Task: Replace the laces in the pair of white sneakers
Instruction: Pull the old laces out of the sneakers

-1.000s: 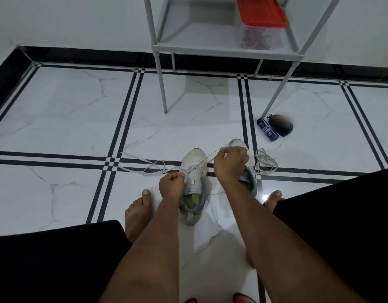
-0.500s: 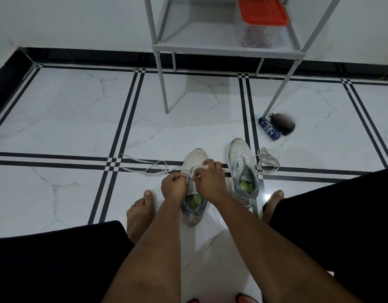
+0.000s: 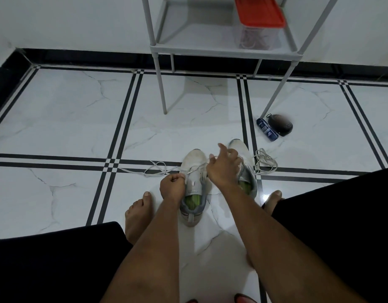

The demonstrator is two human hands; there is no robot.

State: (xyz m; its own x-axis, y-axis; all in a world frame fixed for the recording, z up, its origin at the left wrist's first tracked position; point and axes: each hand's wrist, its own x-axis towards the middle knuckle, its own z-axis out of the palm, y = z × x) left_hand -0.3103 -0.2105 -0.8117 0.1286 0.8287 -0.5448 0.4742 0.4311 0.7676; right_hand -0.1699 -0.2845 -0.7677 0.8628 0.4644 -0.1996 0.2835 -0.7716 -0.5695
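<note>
Two white sneakers with green insoles stand side by side on the tiled floor between my feet. My left hand point(image 3: 173, 186) grips the left sneaker point(image 3: 194, 184) at its left eyelet edge, fingers curled tight. A white lace point(image 3: 195, 168) runs from the eyelets up to my right hand point(image 3: 223, 166), which pinches it above the shoe with the index finger stretched out. That hand hides much of the right sneaker point(image 3: 241, 149). The lace's loose end point(image 3: 155, 169) trails left across the floor. A second, bundled lace point(image 3: 265, 161) lies right of the right sneaker.
A grey metal shelf point(image 3: 223, 51) stands ahead with a red-lidded clear box point(image 3: 259, 18) on it. A blue tube point(image 3: 267, 129) and a dark round object point(image 3: 280, 124) lie by its right leg. My bare feet point(image 3: 137, 212) and black-clad knees flank the shoes.
My right hand dropped to the left sneaker's eyelets half a second ago and has now risen up and to the right, drawing the lace with it. My left hand stayed on the shoe.
</note>
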